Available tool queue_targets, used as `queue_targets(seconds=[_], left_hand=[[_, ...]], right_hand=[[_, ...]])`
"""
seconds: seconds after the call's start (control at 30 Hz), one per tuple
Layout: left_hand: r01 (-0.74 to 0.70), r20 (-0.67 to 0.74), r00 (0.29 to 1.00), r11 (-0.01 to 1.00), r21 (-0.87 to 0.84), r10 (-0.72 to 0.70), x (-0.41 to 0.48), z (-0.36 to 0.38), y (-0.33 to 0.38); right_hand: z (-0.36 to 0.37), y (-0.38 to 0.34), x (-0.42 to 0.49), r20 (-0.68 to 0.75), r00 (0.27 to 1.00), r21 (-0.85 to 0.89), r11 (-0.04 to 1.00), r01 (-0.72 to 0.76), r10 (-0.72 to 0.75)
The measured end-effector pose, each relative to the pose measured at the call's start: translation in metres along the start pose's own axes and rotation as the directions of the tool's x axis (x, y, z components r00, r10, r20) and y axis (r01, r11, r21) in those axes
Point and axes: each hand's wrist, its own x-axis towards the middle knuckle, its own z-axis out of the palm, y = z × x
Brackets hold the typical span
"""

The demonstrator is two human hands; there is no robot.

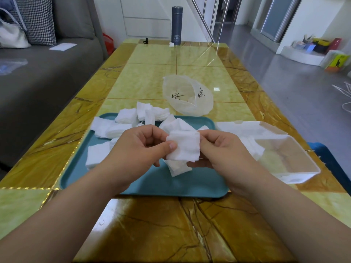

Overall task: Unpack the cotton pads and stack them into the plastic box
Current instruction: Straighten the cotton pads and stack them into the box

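Centrally, a small wad of cotton pads (185,147) is held between both hands above the teal tray (167,186). The left hand (140,147) is curled on the wad's left edge, with the thumb pressed on the front and the fingers behind. The right hand (220,149) is clamped on the right edge, fingers curled round it. Whether one pad or several thin ones are held is hard to tell. Just under the hands, another pad (178,168) lies on the tray.

More loose pads (114,128) are scattered over the tray's far and left parts, some spilling over its far rim onto the table (152,224).

The clear plastic box (290,158) is set on the table just right of the tray, open, with its lid (247,126) lying at its far side. A few white pads seem to be stacked at the box's left end.

An empty translucent bag (188,95) with a black print is seen on the table beyond the tray. A grey flask (176,25) stands upright at the table's far edge. A grey sofa (47,73) is seen to the left of the table.
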Motion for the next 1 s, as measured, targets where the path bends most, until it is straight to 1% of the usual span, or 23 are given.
queue_targets(seconds=[0.2,0.33,0.47,0.63,0.77,0.93,1.0], left_hand=[[0.001,-0.043,0.999,1.0,0.027,0.0,0.0029,0.0001,-0.0046],[-0.003,-0.062,0.998,0.999,0.042,0.005,0.0033,0.0001,-0.0052],[-0.001,-0.07,0.998,0.999,0.032,0.003,0.002,-0.0012,-0.0053],[0.016,-0.072,0.997,1.0,-0.008,-0.016,0.003,-0.0004,-0.0047],[0.049,-0.073,0.996,0.991,-0.127,-0.059,0.0024,-0.0012,-0.0033],[0.07,-0.049,0.995,0.973,-0.22,-0.083,0.0034,-0.0018,-0.0028],[0.08,-0.04,0.995,0.966,-0.244,-0.093,0.0041,-0.0022,-0.0034]], right_hand=[[0.0018,-0.0018,-0.0015,0.04,0.999,0.03,1.0,-0.005,0.003],[0.0008,-0.0055,-0.0027,0.092,0.995,0.127,0.99,-0.055,0.044],[-0.0015,-0.0089,-0.0064,0.16,0.987,0.121,0.992,-0.024,0.004],[-0.0019,-0.0037,-0.0037,0.112,0.994,0.129,0.992,-0.005,-0.009],[-0.0033,-0.0015,-0.0014,0.086,0.996,0.167,0.986,-0.029,0.015],[-0.004,-0.0015,-0.0002,0.086,0.996,0.208,0.977,-0.043,0.026],[-0.0038,-0.0012,0.0,0.062,0.998,0.215,0.976,-0.042,0.029]])
